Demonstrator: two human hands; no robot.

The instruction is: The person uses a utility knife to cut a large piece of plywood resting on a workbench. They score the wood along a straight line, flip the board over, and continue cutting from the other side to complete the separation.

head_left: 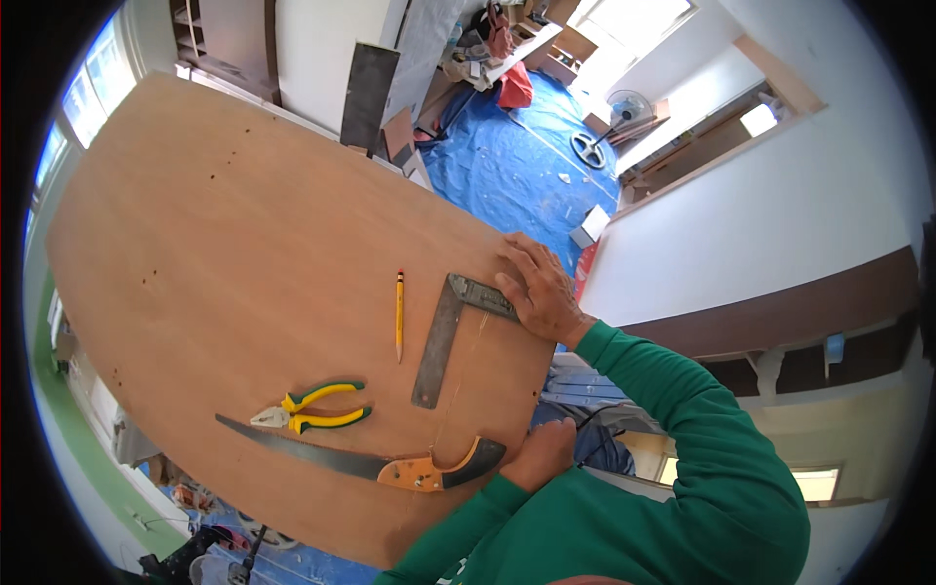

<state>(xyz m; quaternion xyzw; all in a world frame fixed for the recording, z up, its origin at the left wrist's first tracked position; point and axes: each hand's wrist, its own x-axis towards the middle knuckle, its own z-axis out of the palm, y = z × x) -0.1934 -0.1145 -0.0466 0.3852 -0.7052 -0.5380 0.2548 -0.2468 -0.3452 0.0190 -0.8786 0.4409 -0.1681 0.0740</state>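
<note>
Green sleeve (712, 419) foremost, right hand (546, 297) partly hides a metal square (439, 341).

Right arm: bent at the elbow, forearm angled up and leftward; right hand (546, 298) palm down — fingers (527, 252) extended, thumb held apart. Left arm: forearm slanting up and rightward; left hand (542, 455) low — fingertips hidden from view.

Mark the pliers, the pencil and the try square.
Combination pliers (281, 417): head view, near the pivot.
Yellow pencil (400, 317): head view, middle of the shaft.
Try square (440, 343): head view, on the metal blade.
</note>
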